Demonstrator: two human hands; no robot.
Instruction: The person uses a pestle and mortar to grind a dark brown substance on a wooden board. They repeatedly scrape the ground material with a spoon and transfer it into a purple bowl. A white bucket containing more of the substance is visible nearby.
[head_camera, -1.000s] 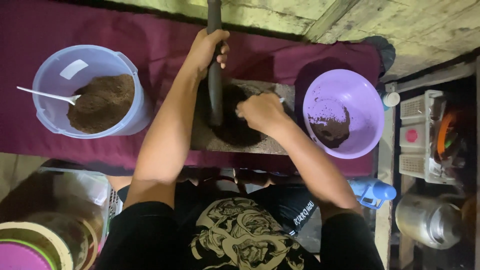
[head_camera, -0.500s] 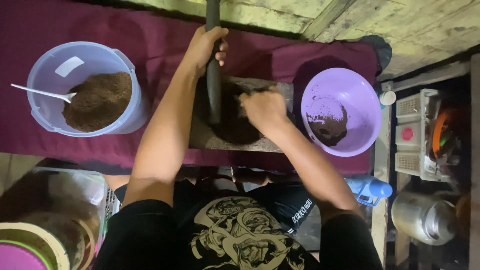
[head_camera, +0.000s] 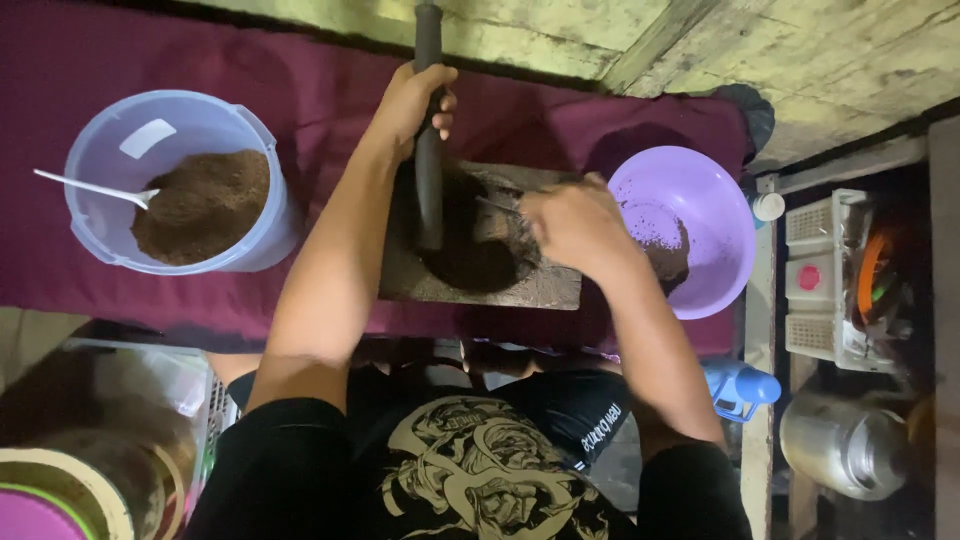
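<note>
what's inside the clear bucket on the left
The clear bucket holds brown powder with a white spoon resting in it; the spoon's bowl is buried, so unseen.

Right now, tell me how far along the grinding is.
Done: the clear tub holds a heap of brown powder with a white spoon in it. In hand: left hand grips the dark pestle over the stone mortar; right hand works inside it. Left: a dark remainder lies in the purple bowl.
</note>
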